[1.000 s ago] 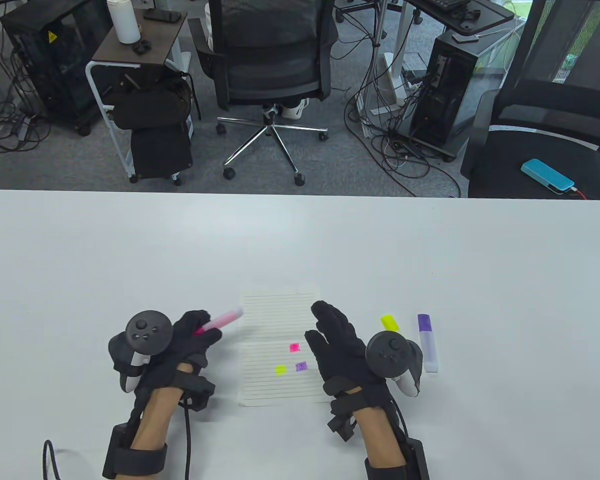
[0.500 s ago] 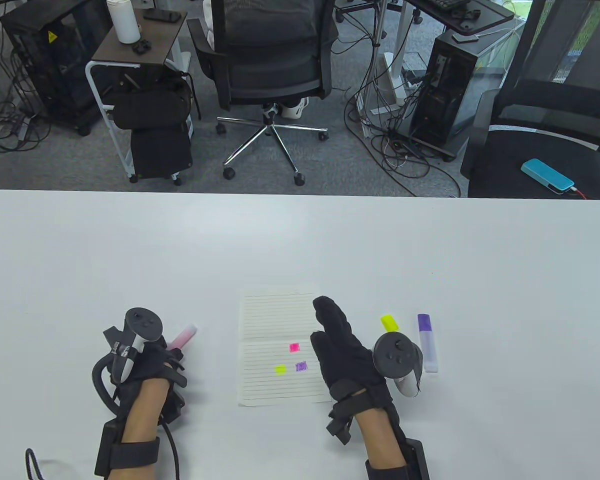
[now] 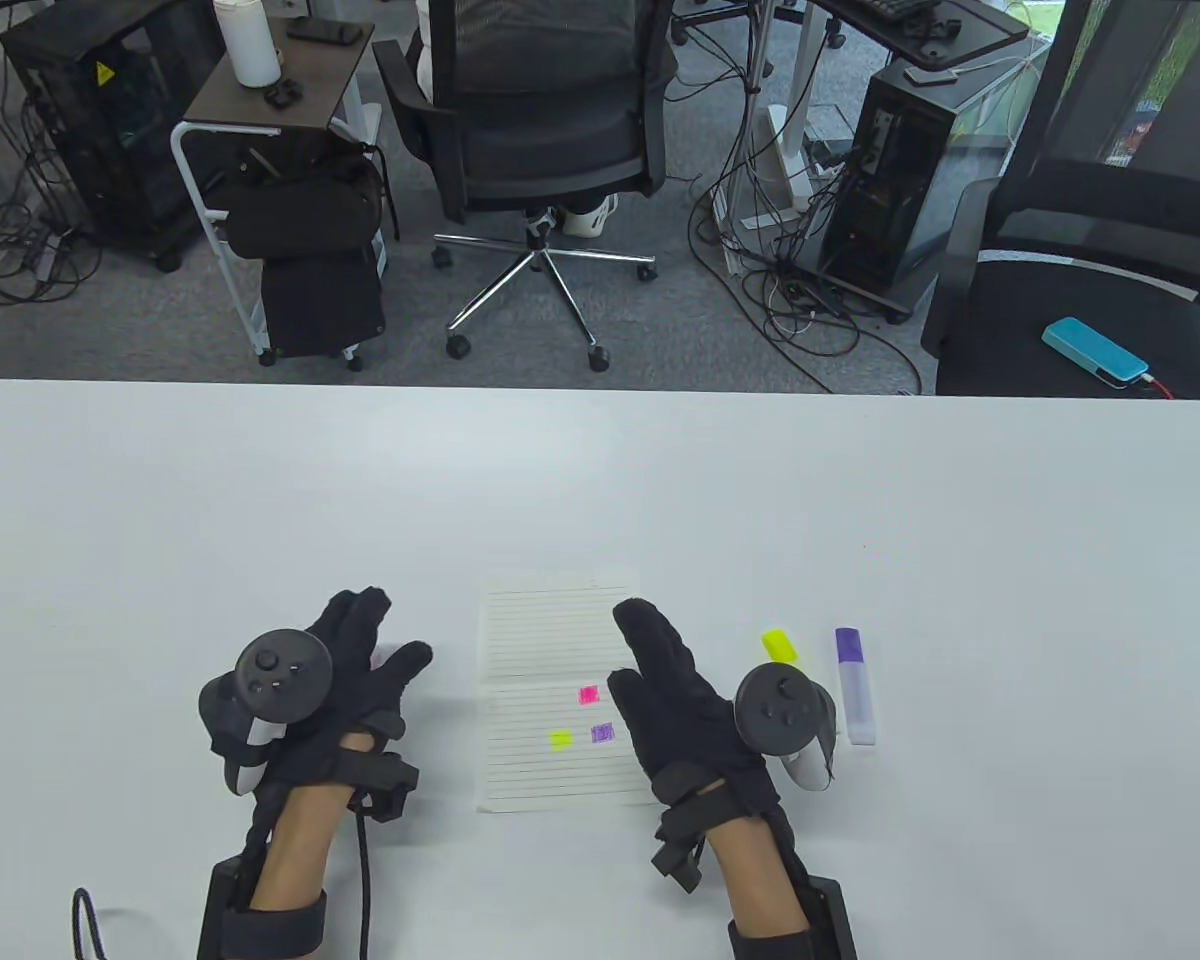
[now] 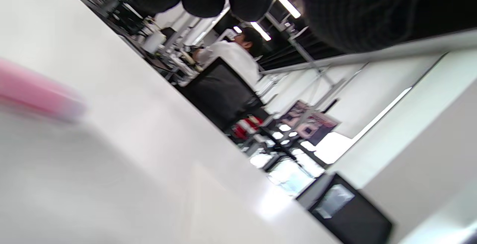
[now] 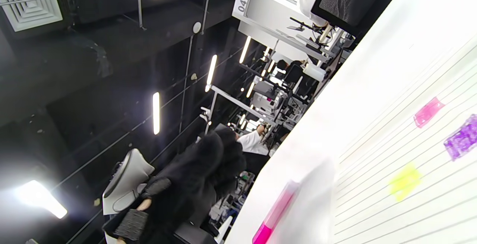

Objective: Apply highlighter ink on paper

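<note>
Three ink patches, pink, yellow and purple, mark the lined white paper sheet (image 3: 560,690) between the hands. Left hand (image 3: 345,665): fingers spread, over the pink highlighter pen (image 5: 274,212) lying on the white counter (image 3: 600,480). Right hand (image 3: 675,690): flat, fingers extended, resting on the sheet's edge. Yellow highlighter (image 3: 780,646) and purple highlighter (image 3: 855,685) beside the right hand.

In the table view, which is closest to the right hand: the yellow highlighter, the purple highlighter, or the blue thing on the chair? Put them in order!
From the right hand, in the table view:
1. Yellow highlighter, just right of the hand, partly hidden behind its tracker.
2. Purple highlighter, a little farther right, lying on the table.
3. Blue thing, far off on the black chair seat beyond the table's right corner.
</note>
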`<act>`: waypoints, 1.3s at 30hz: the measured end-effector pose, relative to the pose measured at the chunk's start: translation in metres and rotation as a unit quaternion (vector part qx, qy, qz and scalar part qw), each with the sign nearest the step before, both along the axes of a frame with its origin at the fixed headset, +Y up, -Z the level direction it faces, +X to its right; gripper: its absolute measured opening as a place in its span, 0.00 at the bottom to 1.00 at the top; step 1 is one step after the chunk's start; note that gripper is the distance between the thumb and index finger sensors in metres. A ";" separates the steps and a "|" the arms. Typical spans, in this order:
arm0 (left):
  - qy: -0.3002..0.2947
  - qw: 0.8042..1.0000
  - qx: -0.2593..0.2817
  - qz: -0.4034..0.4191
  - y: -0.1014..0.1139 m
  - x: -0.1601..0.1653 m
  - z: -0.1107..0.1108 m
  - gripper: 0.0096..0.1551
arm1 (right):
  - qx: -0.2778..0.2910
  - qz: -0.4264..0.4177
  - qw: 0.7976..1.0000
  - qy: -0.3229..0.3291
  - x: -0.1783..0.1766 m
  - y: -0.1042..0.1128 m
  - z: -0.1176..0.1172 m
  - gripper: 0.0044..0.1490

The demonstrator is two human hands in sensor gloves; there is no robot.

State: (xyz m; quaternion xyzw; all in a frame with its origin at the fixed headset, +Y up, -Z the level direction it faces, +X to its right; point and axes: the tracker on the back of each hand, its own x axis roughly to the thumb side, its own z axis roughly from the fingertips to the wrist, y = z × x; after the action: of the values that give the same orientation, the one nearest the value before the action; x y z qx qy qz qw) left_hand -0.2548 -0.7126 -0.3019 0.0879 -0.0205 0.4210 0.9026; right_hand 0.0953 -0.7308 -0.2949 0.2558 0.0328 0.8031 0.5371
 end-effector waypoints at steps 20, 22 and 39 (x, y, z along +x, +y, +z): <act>-0.172 0.975 0.045 0.137 -0.014 0.050 -0.001 0.49 | -0.012 0.019 1.000 0.018 -0.007 -0.006 -0.001 0.47; -0.175 0.974 0.042 0.136 -0.015 0.053 -0.001 0.49 | -0.017 0.023 0.999 0.021 -0.007 -0.008 -0.002 0.47; -0.187 0.971 0.053 0.138 -0.013 0.056 0.002 0.48 | -0.019 0.032 0.999 0.023 -0.008 -0.007 -0.002 0.47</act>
State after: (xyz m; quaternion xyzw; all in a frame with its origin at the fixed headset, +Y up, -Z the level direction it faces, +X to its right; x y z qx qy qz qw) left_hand -0.1991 -0.7254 -0.2998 0.0570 -0.1992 0.5491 0.8097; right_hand 0.0874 -0.7380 -0.2966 0.2628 0.0682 0.8132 0.5148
